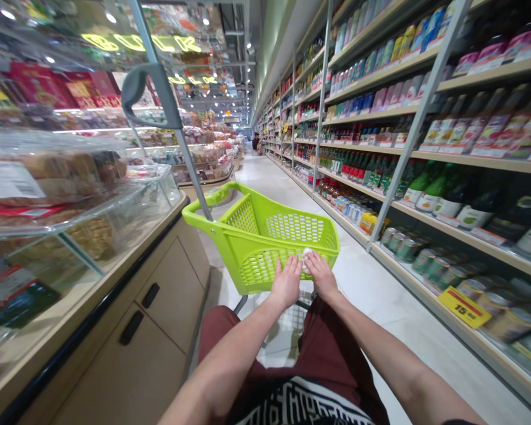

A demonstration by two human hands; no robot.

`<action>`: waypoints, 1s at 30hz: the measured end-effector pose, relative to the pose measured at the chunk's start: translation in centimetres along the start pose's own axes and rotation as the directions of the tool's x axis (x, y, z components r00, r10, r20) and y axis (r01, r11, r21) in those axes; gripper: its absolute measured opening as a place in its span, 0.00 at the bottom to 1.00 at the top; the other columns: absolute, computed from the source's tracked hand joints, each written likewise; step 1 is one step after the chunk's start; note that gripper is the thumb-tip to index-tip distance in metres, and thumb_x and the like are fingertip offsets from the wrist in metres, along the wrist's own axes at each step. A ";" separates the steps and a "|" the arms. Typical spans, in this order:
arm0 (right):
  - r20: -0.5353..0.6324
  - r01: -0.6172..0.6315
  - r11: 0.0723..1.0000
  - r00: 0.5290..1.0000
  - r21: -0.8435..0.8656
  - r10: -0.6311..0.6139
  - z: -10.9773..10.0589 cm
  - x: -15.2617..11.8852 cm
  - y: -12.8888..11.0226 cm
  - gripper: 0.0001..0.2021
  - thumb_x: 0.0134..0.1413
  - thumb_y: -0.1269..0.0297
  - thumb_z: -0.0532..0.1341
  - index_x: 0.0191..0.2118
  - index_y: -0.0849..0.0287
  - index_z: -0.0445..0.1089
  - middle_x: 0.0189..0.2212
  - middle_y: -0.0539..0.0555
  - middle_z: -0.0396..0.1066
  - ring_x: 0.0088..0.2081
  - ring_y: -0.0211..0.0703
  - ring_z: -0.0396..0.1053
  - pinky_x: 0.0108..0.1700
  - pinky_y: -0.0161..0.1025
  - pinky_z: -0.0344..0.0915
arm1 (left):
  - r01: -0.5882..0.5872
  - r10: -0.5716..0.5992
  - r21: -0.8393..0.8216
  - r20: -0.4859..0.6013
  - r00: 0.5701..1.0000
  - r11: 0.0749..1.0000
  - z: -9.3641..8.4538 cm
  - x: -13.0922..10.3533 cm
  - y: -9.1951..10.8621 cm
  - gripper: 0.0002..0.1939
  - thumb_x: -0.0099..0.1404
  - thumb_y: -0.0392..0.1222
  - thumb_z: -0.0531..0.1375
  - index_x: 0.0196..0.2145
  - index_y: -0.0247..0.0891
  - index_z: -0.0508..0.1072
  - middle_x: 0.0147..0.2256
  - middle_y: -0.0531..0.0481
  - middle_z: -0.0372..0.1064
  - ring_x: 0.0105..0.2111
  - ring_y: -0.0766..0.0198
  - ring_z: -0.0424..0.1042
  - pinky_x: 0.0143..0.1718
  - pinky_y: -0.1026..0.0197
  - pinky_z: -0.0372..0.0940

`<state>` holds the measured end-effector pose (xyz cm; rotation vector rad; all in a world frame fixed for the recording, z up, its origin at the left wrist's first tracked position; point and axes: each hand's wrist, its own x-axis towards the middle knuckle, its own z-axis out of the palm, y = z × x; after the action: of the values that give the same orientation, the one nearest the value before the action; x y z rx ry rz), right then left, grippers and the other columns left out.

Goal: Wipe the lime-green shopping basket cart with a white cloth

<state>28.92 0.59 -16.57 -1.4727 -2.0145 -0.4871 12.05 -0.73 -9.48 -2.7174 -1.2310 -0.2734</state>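
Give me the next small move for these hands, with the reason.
Probably slide the right hand and the crumpled white wad along the near side of the lime-green shopping cart: the wad lies at its fingertips there, while the left hand, at the same side, could steady the cart.

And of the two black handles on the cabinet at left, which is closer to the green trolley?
The upper handle, higher in the picture; the lower handle sits farther from the trolley.

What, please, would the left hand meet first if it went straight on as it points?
Probably the green basket's near wall; the left hand may already touch it, but depth is unclear.
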 end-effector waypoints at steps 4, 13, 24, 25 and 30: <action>0.032 0.000 1.000 1.000 0.018 -0.001 0.5 -2.5 0.3 0.20 0.54 0.76 0.48 0.52 0.59 0.62 0.54 0.58 0.59 0.60 0.47 0.47 0.53 0.52 0.56 | -0.046 0.046 0.006 0.006 0.999 0.999 0.4 -0.1 0.9 0.31 0.56 0.36 0.48 0.59 0.32 0.47 0.61 0.42 0.40 0.61 0.56 0.38 0.58 0.42 0.36; -0.115 -0.136 0.989 0.985 -0.056 0.128 -2.4 -1.7 3.0 0.20 0.53 0.76 0.48 0.53 0.62 0.61 0.56 0.61 0.56 0.61 0.48 0.43 0.55 0.52 0.52 | -0.006 0.005 0.022 0.015 1.000 1.000 0.0 1.3 1.1 0.34 0.55 0.35 0.48 0.60 0.31 0.44 0.62 0.43 0.37 0.61 0.56 0.35 0.59 0.42 0.32; -0.186 -0.052 0.998 0.981 0.040 0.059 -1.5 0.4 0.5 0.18 0.56 0.73 0.48 0.52 0.61 0.61 0.56 0.60 0.57 0.61 0.47 0.44 0.56 0.51 0.52 | 0.103 -0.103 0.021 0.041 0.994 0.995 0.5 0.7 -1.5 0.34 0.54 0.33 0.48 0.60 0.31 0.46 0.62 0.42 0.38 0.61 0.56 0.36 0.59 0.41 0.33; -0.201 -0.058 0.998 0.978 0.038 0.064 -1.5 1.1 0.4 0.18 0.56 0.72 0.48 0.53 0.61 0.61 0.56 0.59 0.56 0.61 0.47 0.43 0.56 0.52 0.51 | 0.121 -0.122 0.024 0.045 0.992 0.992 0.5 0.7 -1.9 0.34 0.54 0.33 0.48 0.60 0.32 0.46 0.62 0.42 0.38 0.61 0.56 0.36 0.59 0.41 0.33; -0.043 -0.005 0.999 0.999 0.046 0.007 0.9 0.6 -1.6 0.18 0.54 0.75 0.49 0.51 0.59 0.63 0.54 0.58 0.60 0.60 0.46 0.47 0.55 0.51 0.54 | 0.157 -0.158 0.033 0.055 0.986 0.987 0.6 -0.3 -3.1 0.34 0.54 0.34 0.48 0.60 0.32 0.46 0.62 0.42 0.38 0.61 0.56 0.36 0.59 0.42 0.33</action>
<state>27.07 1.04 -16.80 -1.4285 -1.9744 -0.4636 9.60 1.23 -9.94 -2.6249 -1.4572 -0.1943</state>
